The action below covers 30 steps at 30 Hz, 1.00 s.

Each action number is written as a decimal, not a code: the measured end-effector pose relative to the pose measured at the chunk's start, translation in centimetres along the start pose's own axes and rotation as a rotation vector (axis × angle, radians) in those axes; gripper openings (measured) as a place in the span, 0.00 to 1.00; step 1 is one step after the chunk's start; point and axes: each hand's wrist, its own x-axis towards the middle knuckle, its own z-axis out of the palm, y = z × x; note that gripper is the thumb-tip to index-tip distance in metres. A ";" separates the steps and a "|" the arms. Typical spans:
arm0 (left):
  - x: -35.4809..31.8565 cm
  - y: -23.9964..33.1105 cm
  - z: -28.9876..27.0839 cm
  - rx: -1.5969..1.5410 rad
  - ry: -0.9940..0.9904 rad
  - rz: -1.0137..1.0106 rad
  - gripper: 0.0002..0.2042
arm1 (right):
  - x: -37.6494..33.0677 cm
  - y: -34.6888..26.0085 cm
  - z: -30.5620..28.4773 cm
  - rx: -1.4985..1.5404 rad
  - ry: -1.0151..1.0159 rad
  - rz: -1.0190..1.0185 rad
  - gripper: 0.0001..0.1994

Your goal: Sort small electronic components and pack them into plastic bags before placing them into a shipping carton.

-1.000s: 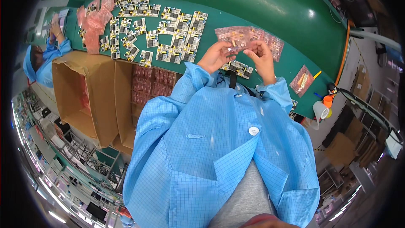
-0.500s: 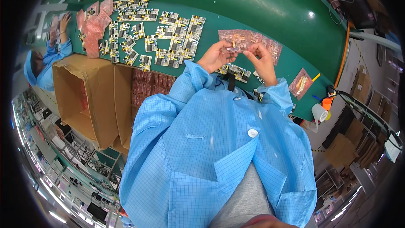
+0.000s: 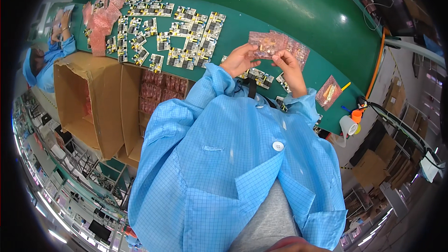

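Note:
My left hand (image 3: 240,59) and my right hand (image 3: 288,65) are raised over the green table (image 3: 298,9), and together they pinch a pink see-through bag (image 3: 267,46) with a small circuit board inside. More pink bags (image 3: 296,50) lie flat on the table just behind it. A few bare circuit boards (image 3: 261,77) rest under my hands, close to my chest. My blue checked sleeves cover both forearms.
Rows of small circuit boards (image 3: 186,32) cover the table to the left, with pink bags (image 3: 102,23) beyond them. An open cardboard box (image 3: 93,102) holding bagged boards stands at my left. Another person in blue (image 3: 46,60) works at far left. One bagged board (image 3: 329,92) and a white cup (image 3: 347,123) lie right.
My hands have lifted the bag slightly away from my chest. The person at far left has moved their hands farther along the table.

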 end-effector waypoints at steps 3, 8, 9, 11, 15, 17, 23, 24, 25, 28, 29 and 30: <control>0.0 0.3 -0.3 0.040 -0.021 -0.027 0.13 | -0.1 -0.7 0.3 0.125 -0.017 -0.010 0.07; 0.1 0.1 0.7 -0.023 -0.036 0.137 0.15 | -0.5 -1.6 -0.5 0.092 -0.141 0.046 0.06; 0.2 -0.2 0.8 -0.021 -0.036 0.136 0.15 | -0.5 -1.8 -0.6 0.094 -0.140 0.045 0.06; 0.3 -0.8 0.7 -0.094 -0.008 0.169 0.14 | -0.3 -2.1 -1.0 0.041 -0.171 0.055 0.06; 0.9 -1.0 0.7 -0.119 0.026 0.167 0.15 | 0.2 -0.4 -1.3 0.100 -0.061 0.004 0.05; 0.8 -0.4 1.6 0.060 -0.035 0.135 0.18 | 0.2 0.4 -1.1 0.400 0.187 0.041 0.05; 5.0 -2.8 -0.7 0.462 0.200 0.123 0.15 | 1.5 5.7 -4.2 0.336 0.302 0.091 0.04; 6.2 -3.2 -1.5 0.533 0.224 0.074 0.16 | 2.0 6.3 -4.9 0.293 0.333 0.110 0.04; 7.3 -3.6 -2.1 0.605 0.245 0.027 0.16 | 2.4 6.4 -5.5 0.289 0.336 0.111 0.04; 10.5 -5.5 -2.7 0.603 0.287 0.050 0.16 | 4.0 6.9 -7.6 0.363 0.406 0.099 0.08; 10.9 -6.0 -3.1 0.599 0.286 0.044 0.16 | 4.2 7.3 -8.0 0.361 0.410 0.105 0.08; 11.4 -6.2 -3.3 0.699 0.346 0.033 0.17 | 4.7 7.5 -8.4 0.359 0.436 0.078 0.10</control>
